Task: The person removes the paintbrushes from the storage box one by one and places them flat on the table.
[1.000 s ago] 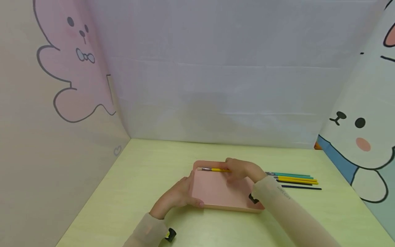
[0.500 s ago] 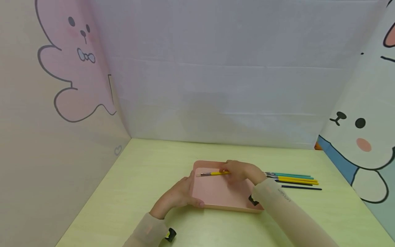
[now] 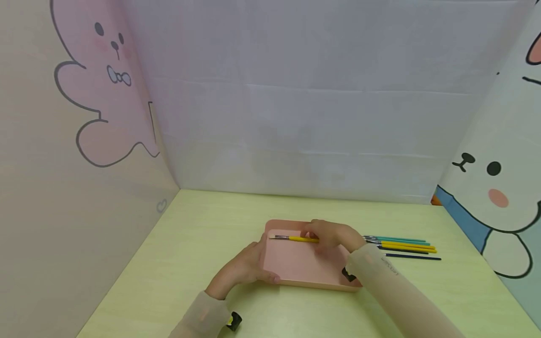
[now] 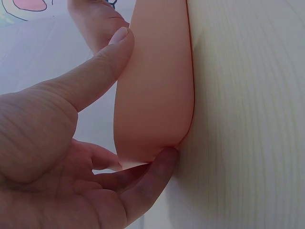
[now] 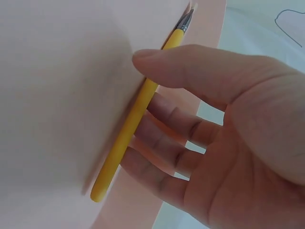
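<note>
A: Where is the yellow brush point(image 3: 296, 238) at this moment?

B: It lies inside the pink tray point(image 3: 296, 265), near the far edge, with the bristle end pointing to the left. The right hand point(image 3: 331, 235) is on its handle. In the right wrist view the thumb point(image 5: 190, 67) is over the handle and the fingers point(image 5: 167, 152) are under it, a little spread; I cannot tell if they pinch it or only touch it.

A: And the other hand?

B: The left hand point(image 3: 243, 267) holds the near left corner of the tray. The left wrist view shows the thumb point(image 4: 102, 64) on the upper face and a finger point(image 4: 152, 174) curled under the corner, so the tray edge is clamped between them.

A: What is beside the tray?

B: On the pale green table point(image 3: 190, 244), just to the right of the tray, there is a small group of other brushes point(image 3: 401, 245): teal, yellow and dark ones, lying nearly parallel.
</note>
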Available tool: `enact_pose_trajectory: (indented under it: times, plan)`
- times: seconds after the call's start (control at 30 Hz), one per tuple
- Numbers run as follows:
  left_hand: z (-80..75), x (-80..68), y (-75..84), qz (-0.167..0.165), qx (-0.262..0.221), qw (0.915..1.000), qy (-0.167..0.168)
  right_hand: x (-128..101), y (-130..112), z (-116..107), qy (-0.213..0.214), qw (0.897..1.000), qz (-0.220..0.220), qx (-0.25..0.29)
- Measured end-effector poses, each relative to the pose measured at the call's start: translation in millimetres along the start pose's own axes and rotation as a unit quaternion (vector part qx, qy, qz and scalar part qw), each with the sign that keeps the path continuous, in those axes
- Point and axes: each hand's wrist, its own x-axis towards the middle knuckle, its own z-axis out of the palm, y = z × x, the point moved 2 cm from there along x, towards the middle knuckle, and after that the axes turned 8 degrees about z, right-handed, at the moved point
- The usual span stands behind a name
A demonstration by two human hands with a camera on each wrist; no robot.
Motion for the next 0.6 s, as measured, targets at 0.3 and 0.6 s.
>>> enact_pose_trajectory:
  times: [0.3,0.6]
  plan:
    - [1.2,2.1,1.4,-0.021,-0.015,0.9997,0.004,2.0,3.8,1.9,0.001,1.000,-0.003,-0.001]
    - [0.0,1.3,3.6,-0.016,-0.022,0.9996,0.005,0.4,2.8,1.2,0.006,0.999,-0.032,0.003]
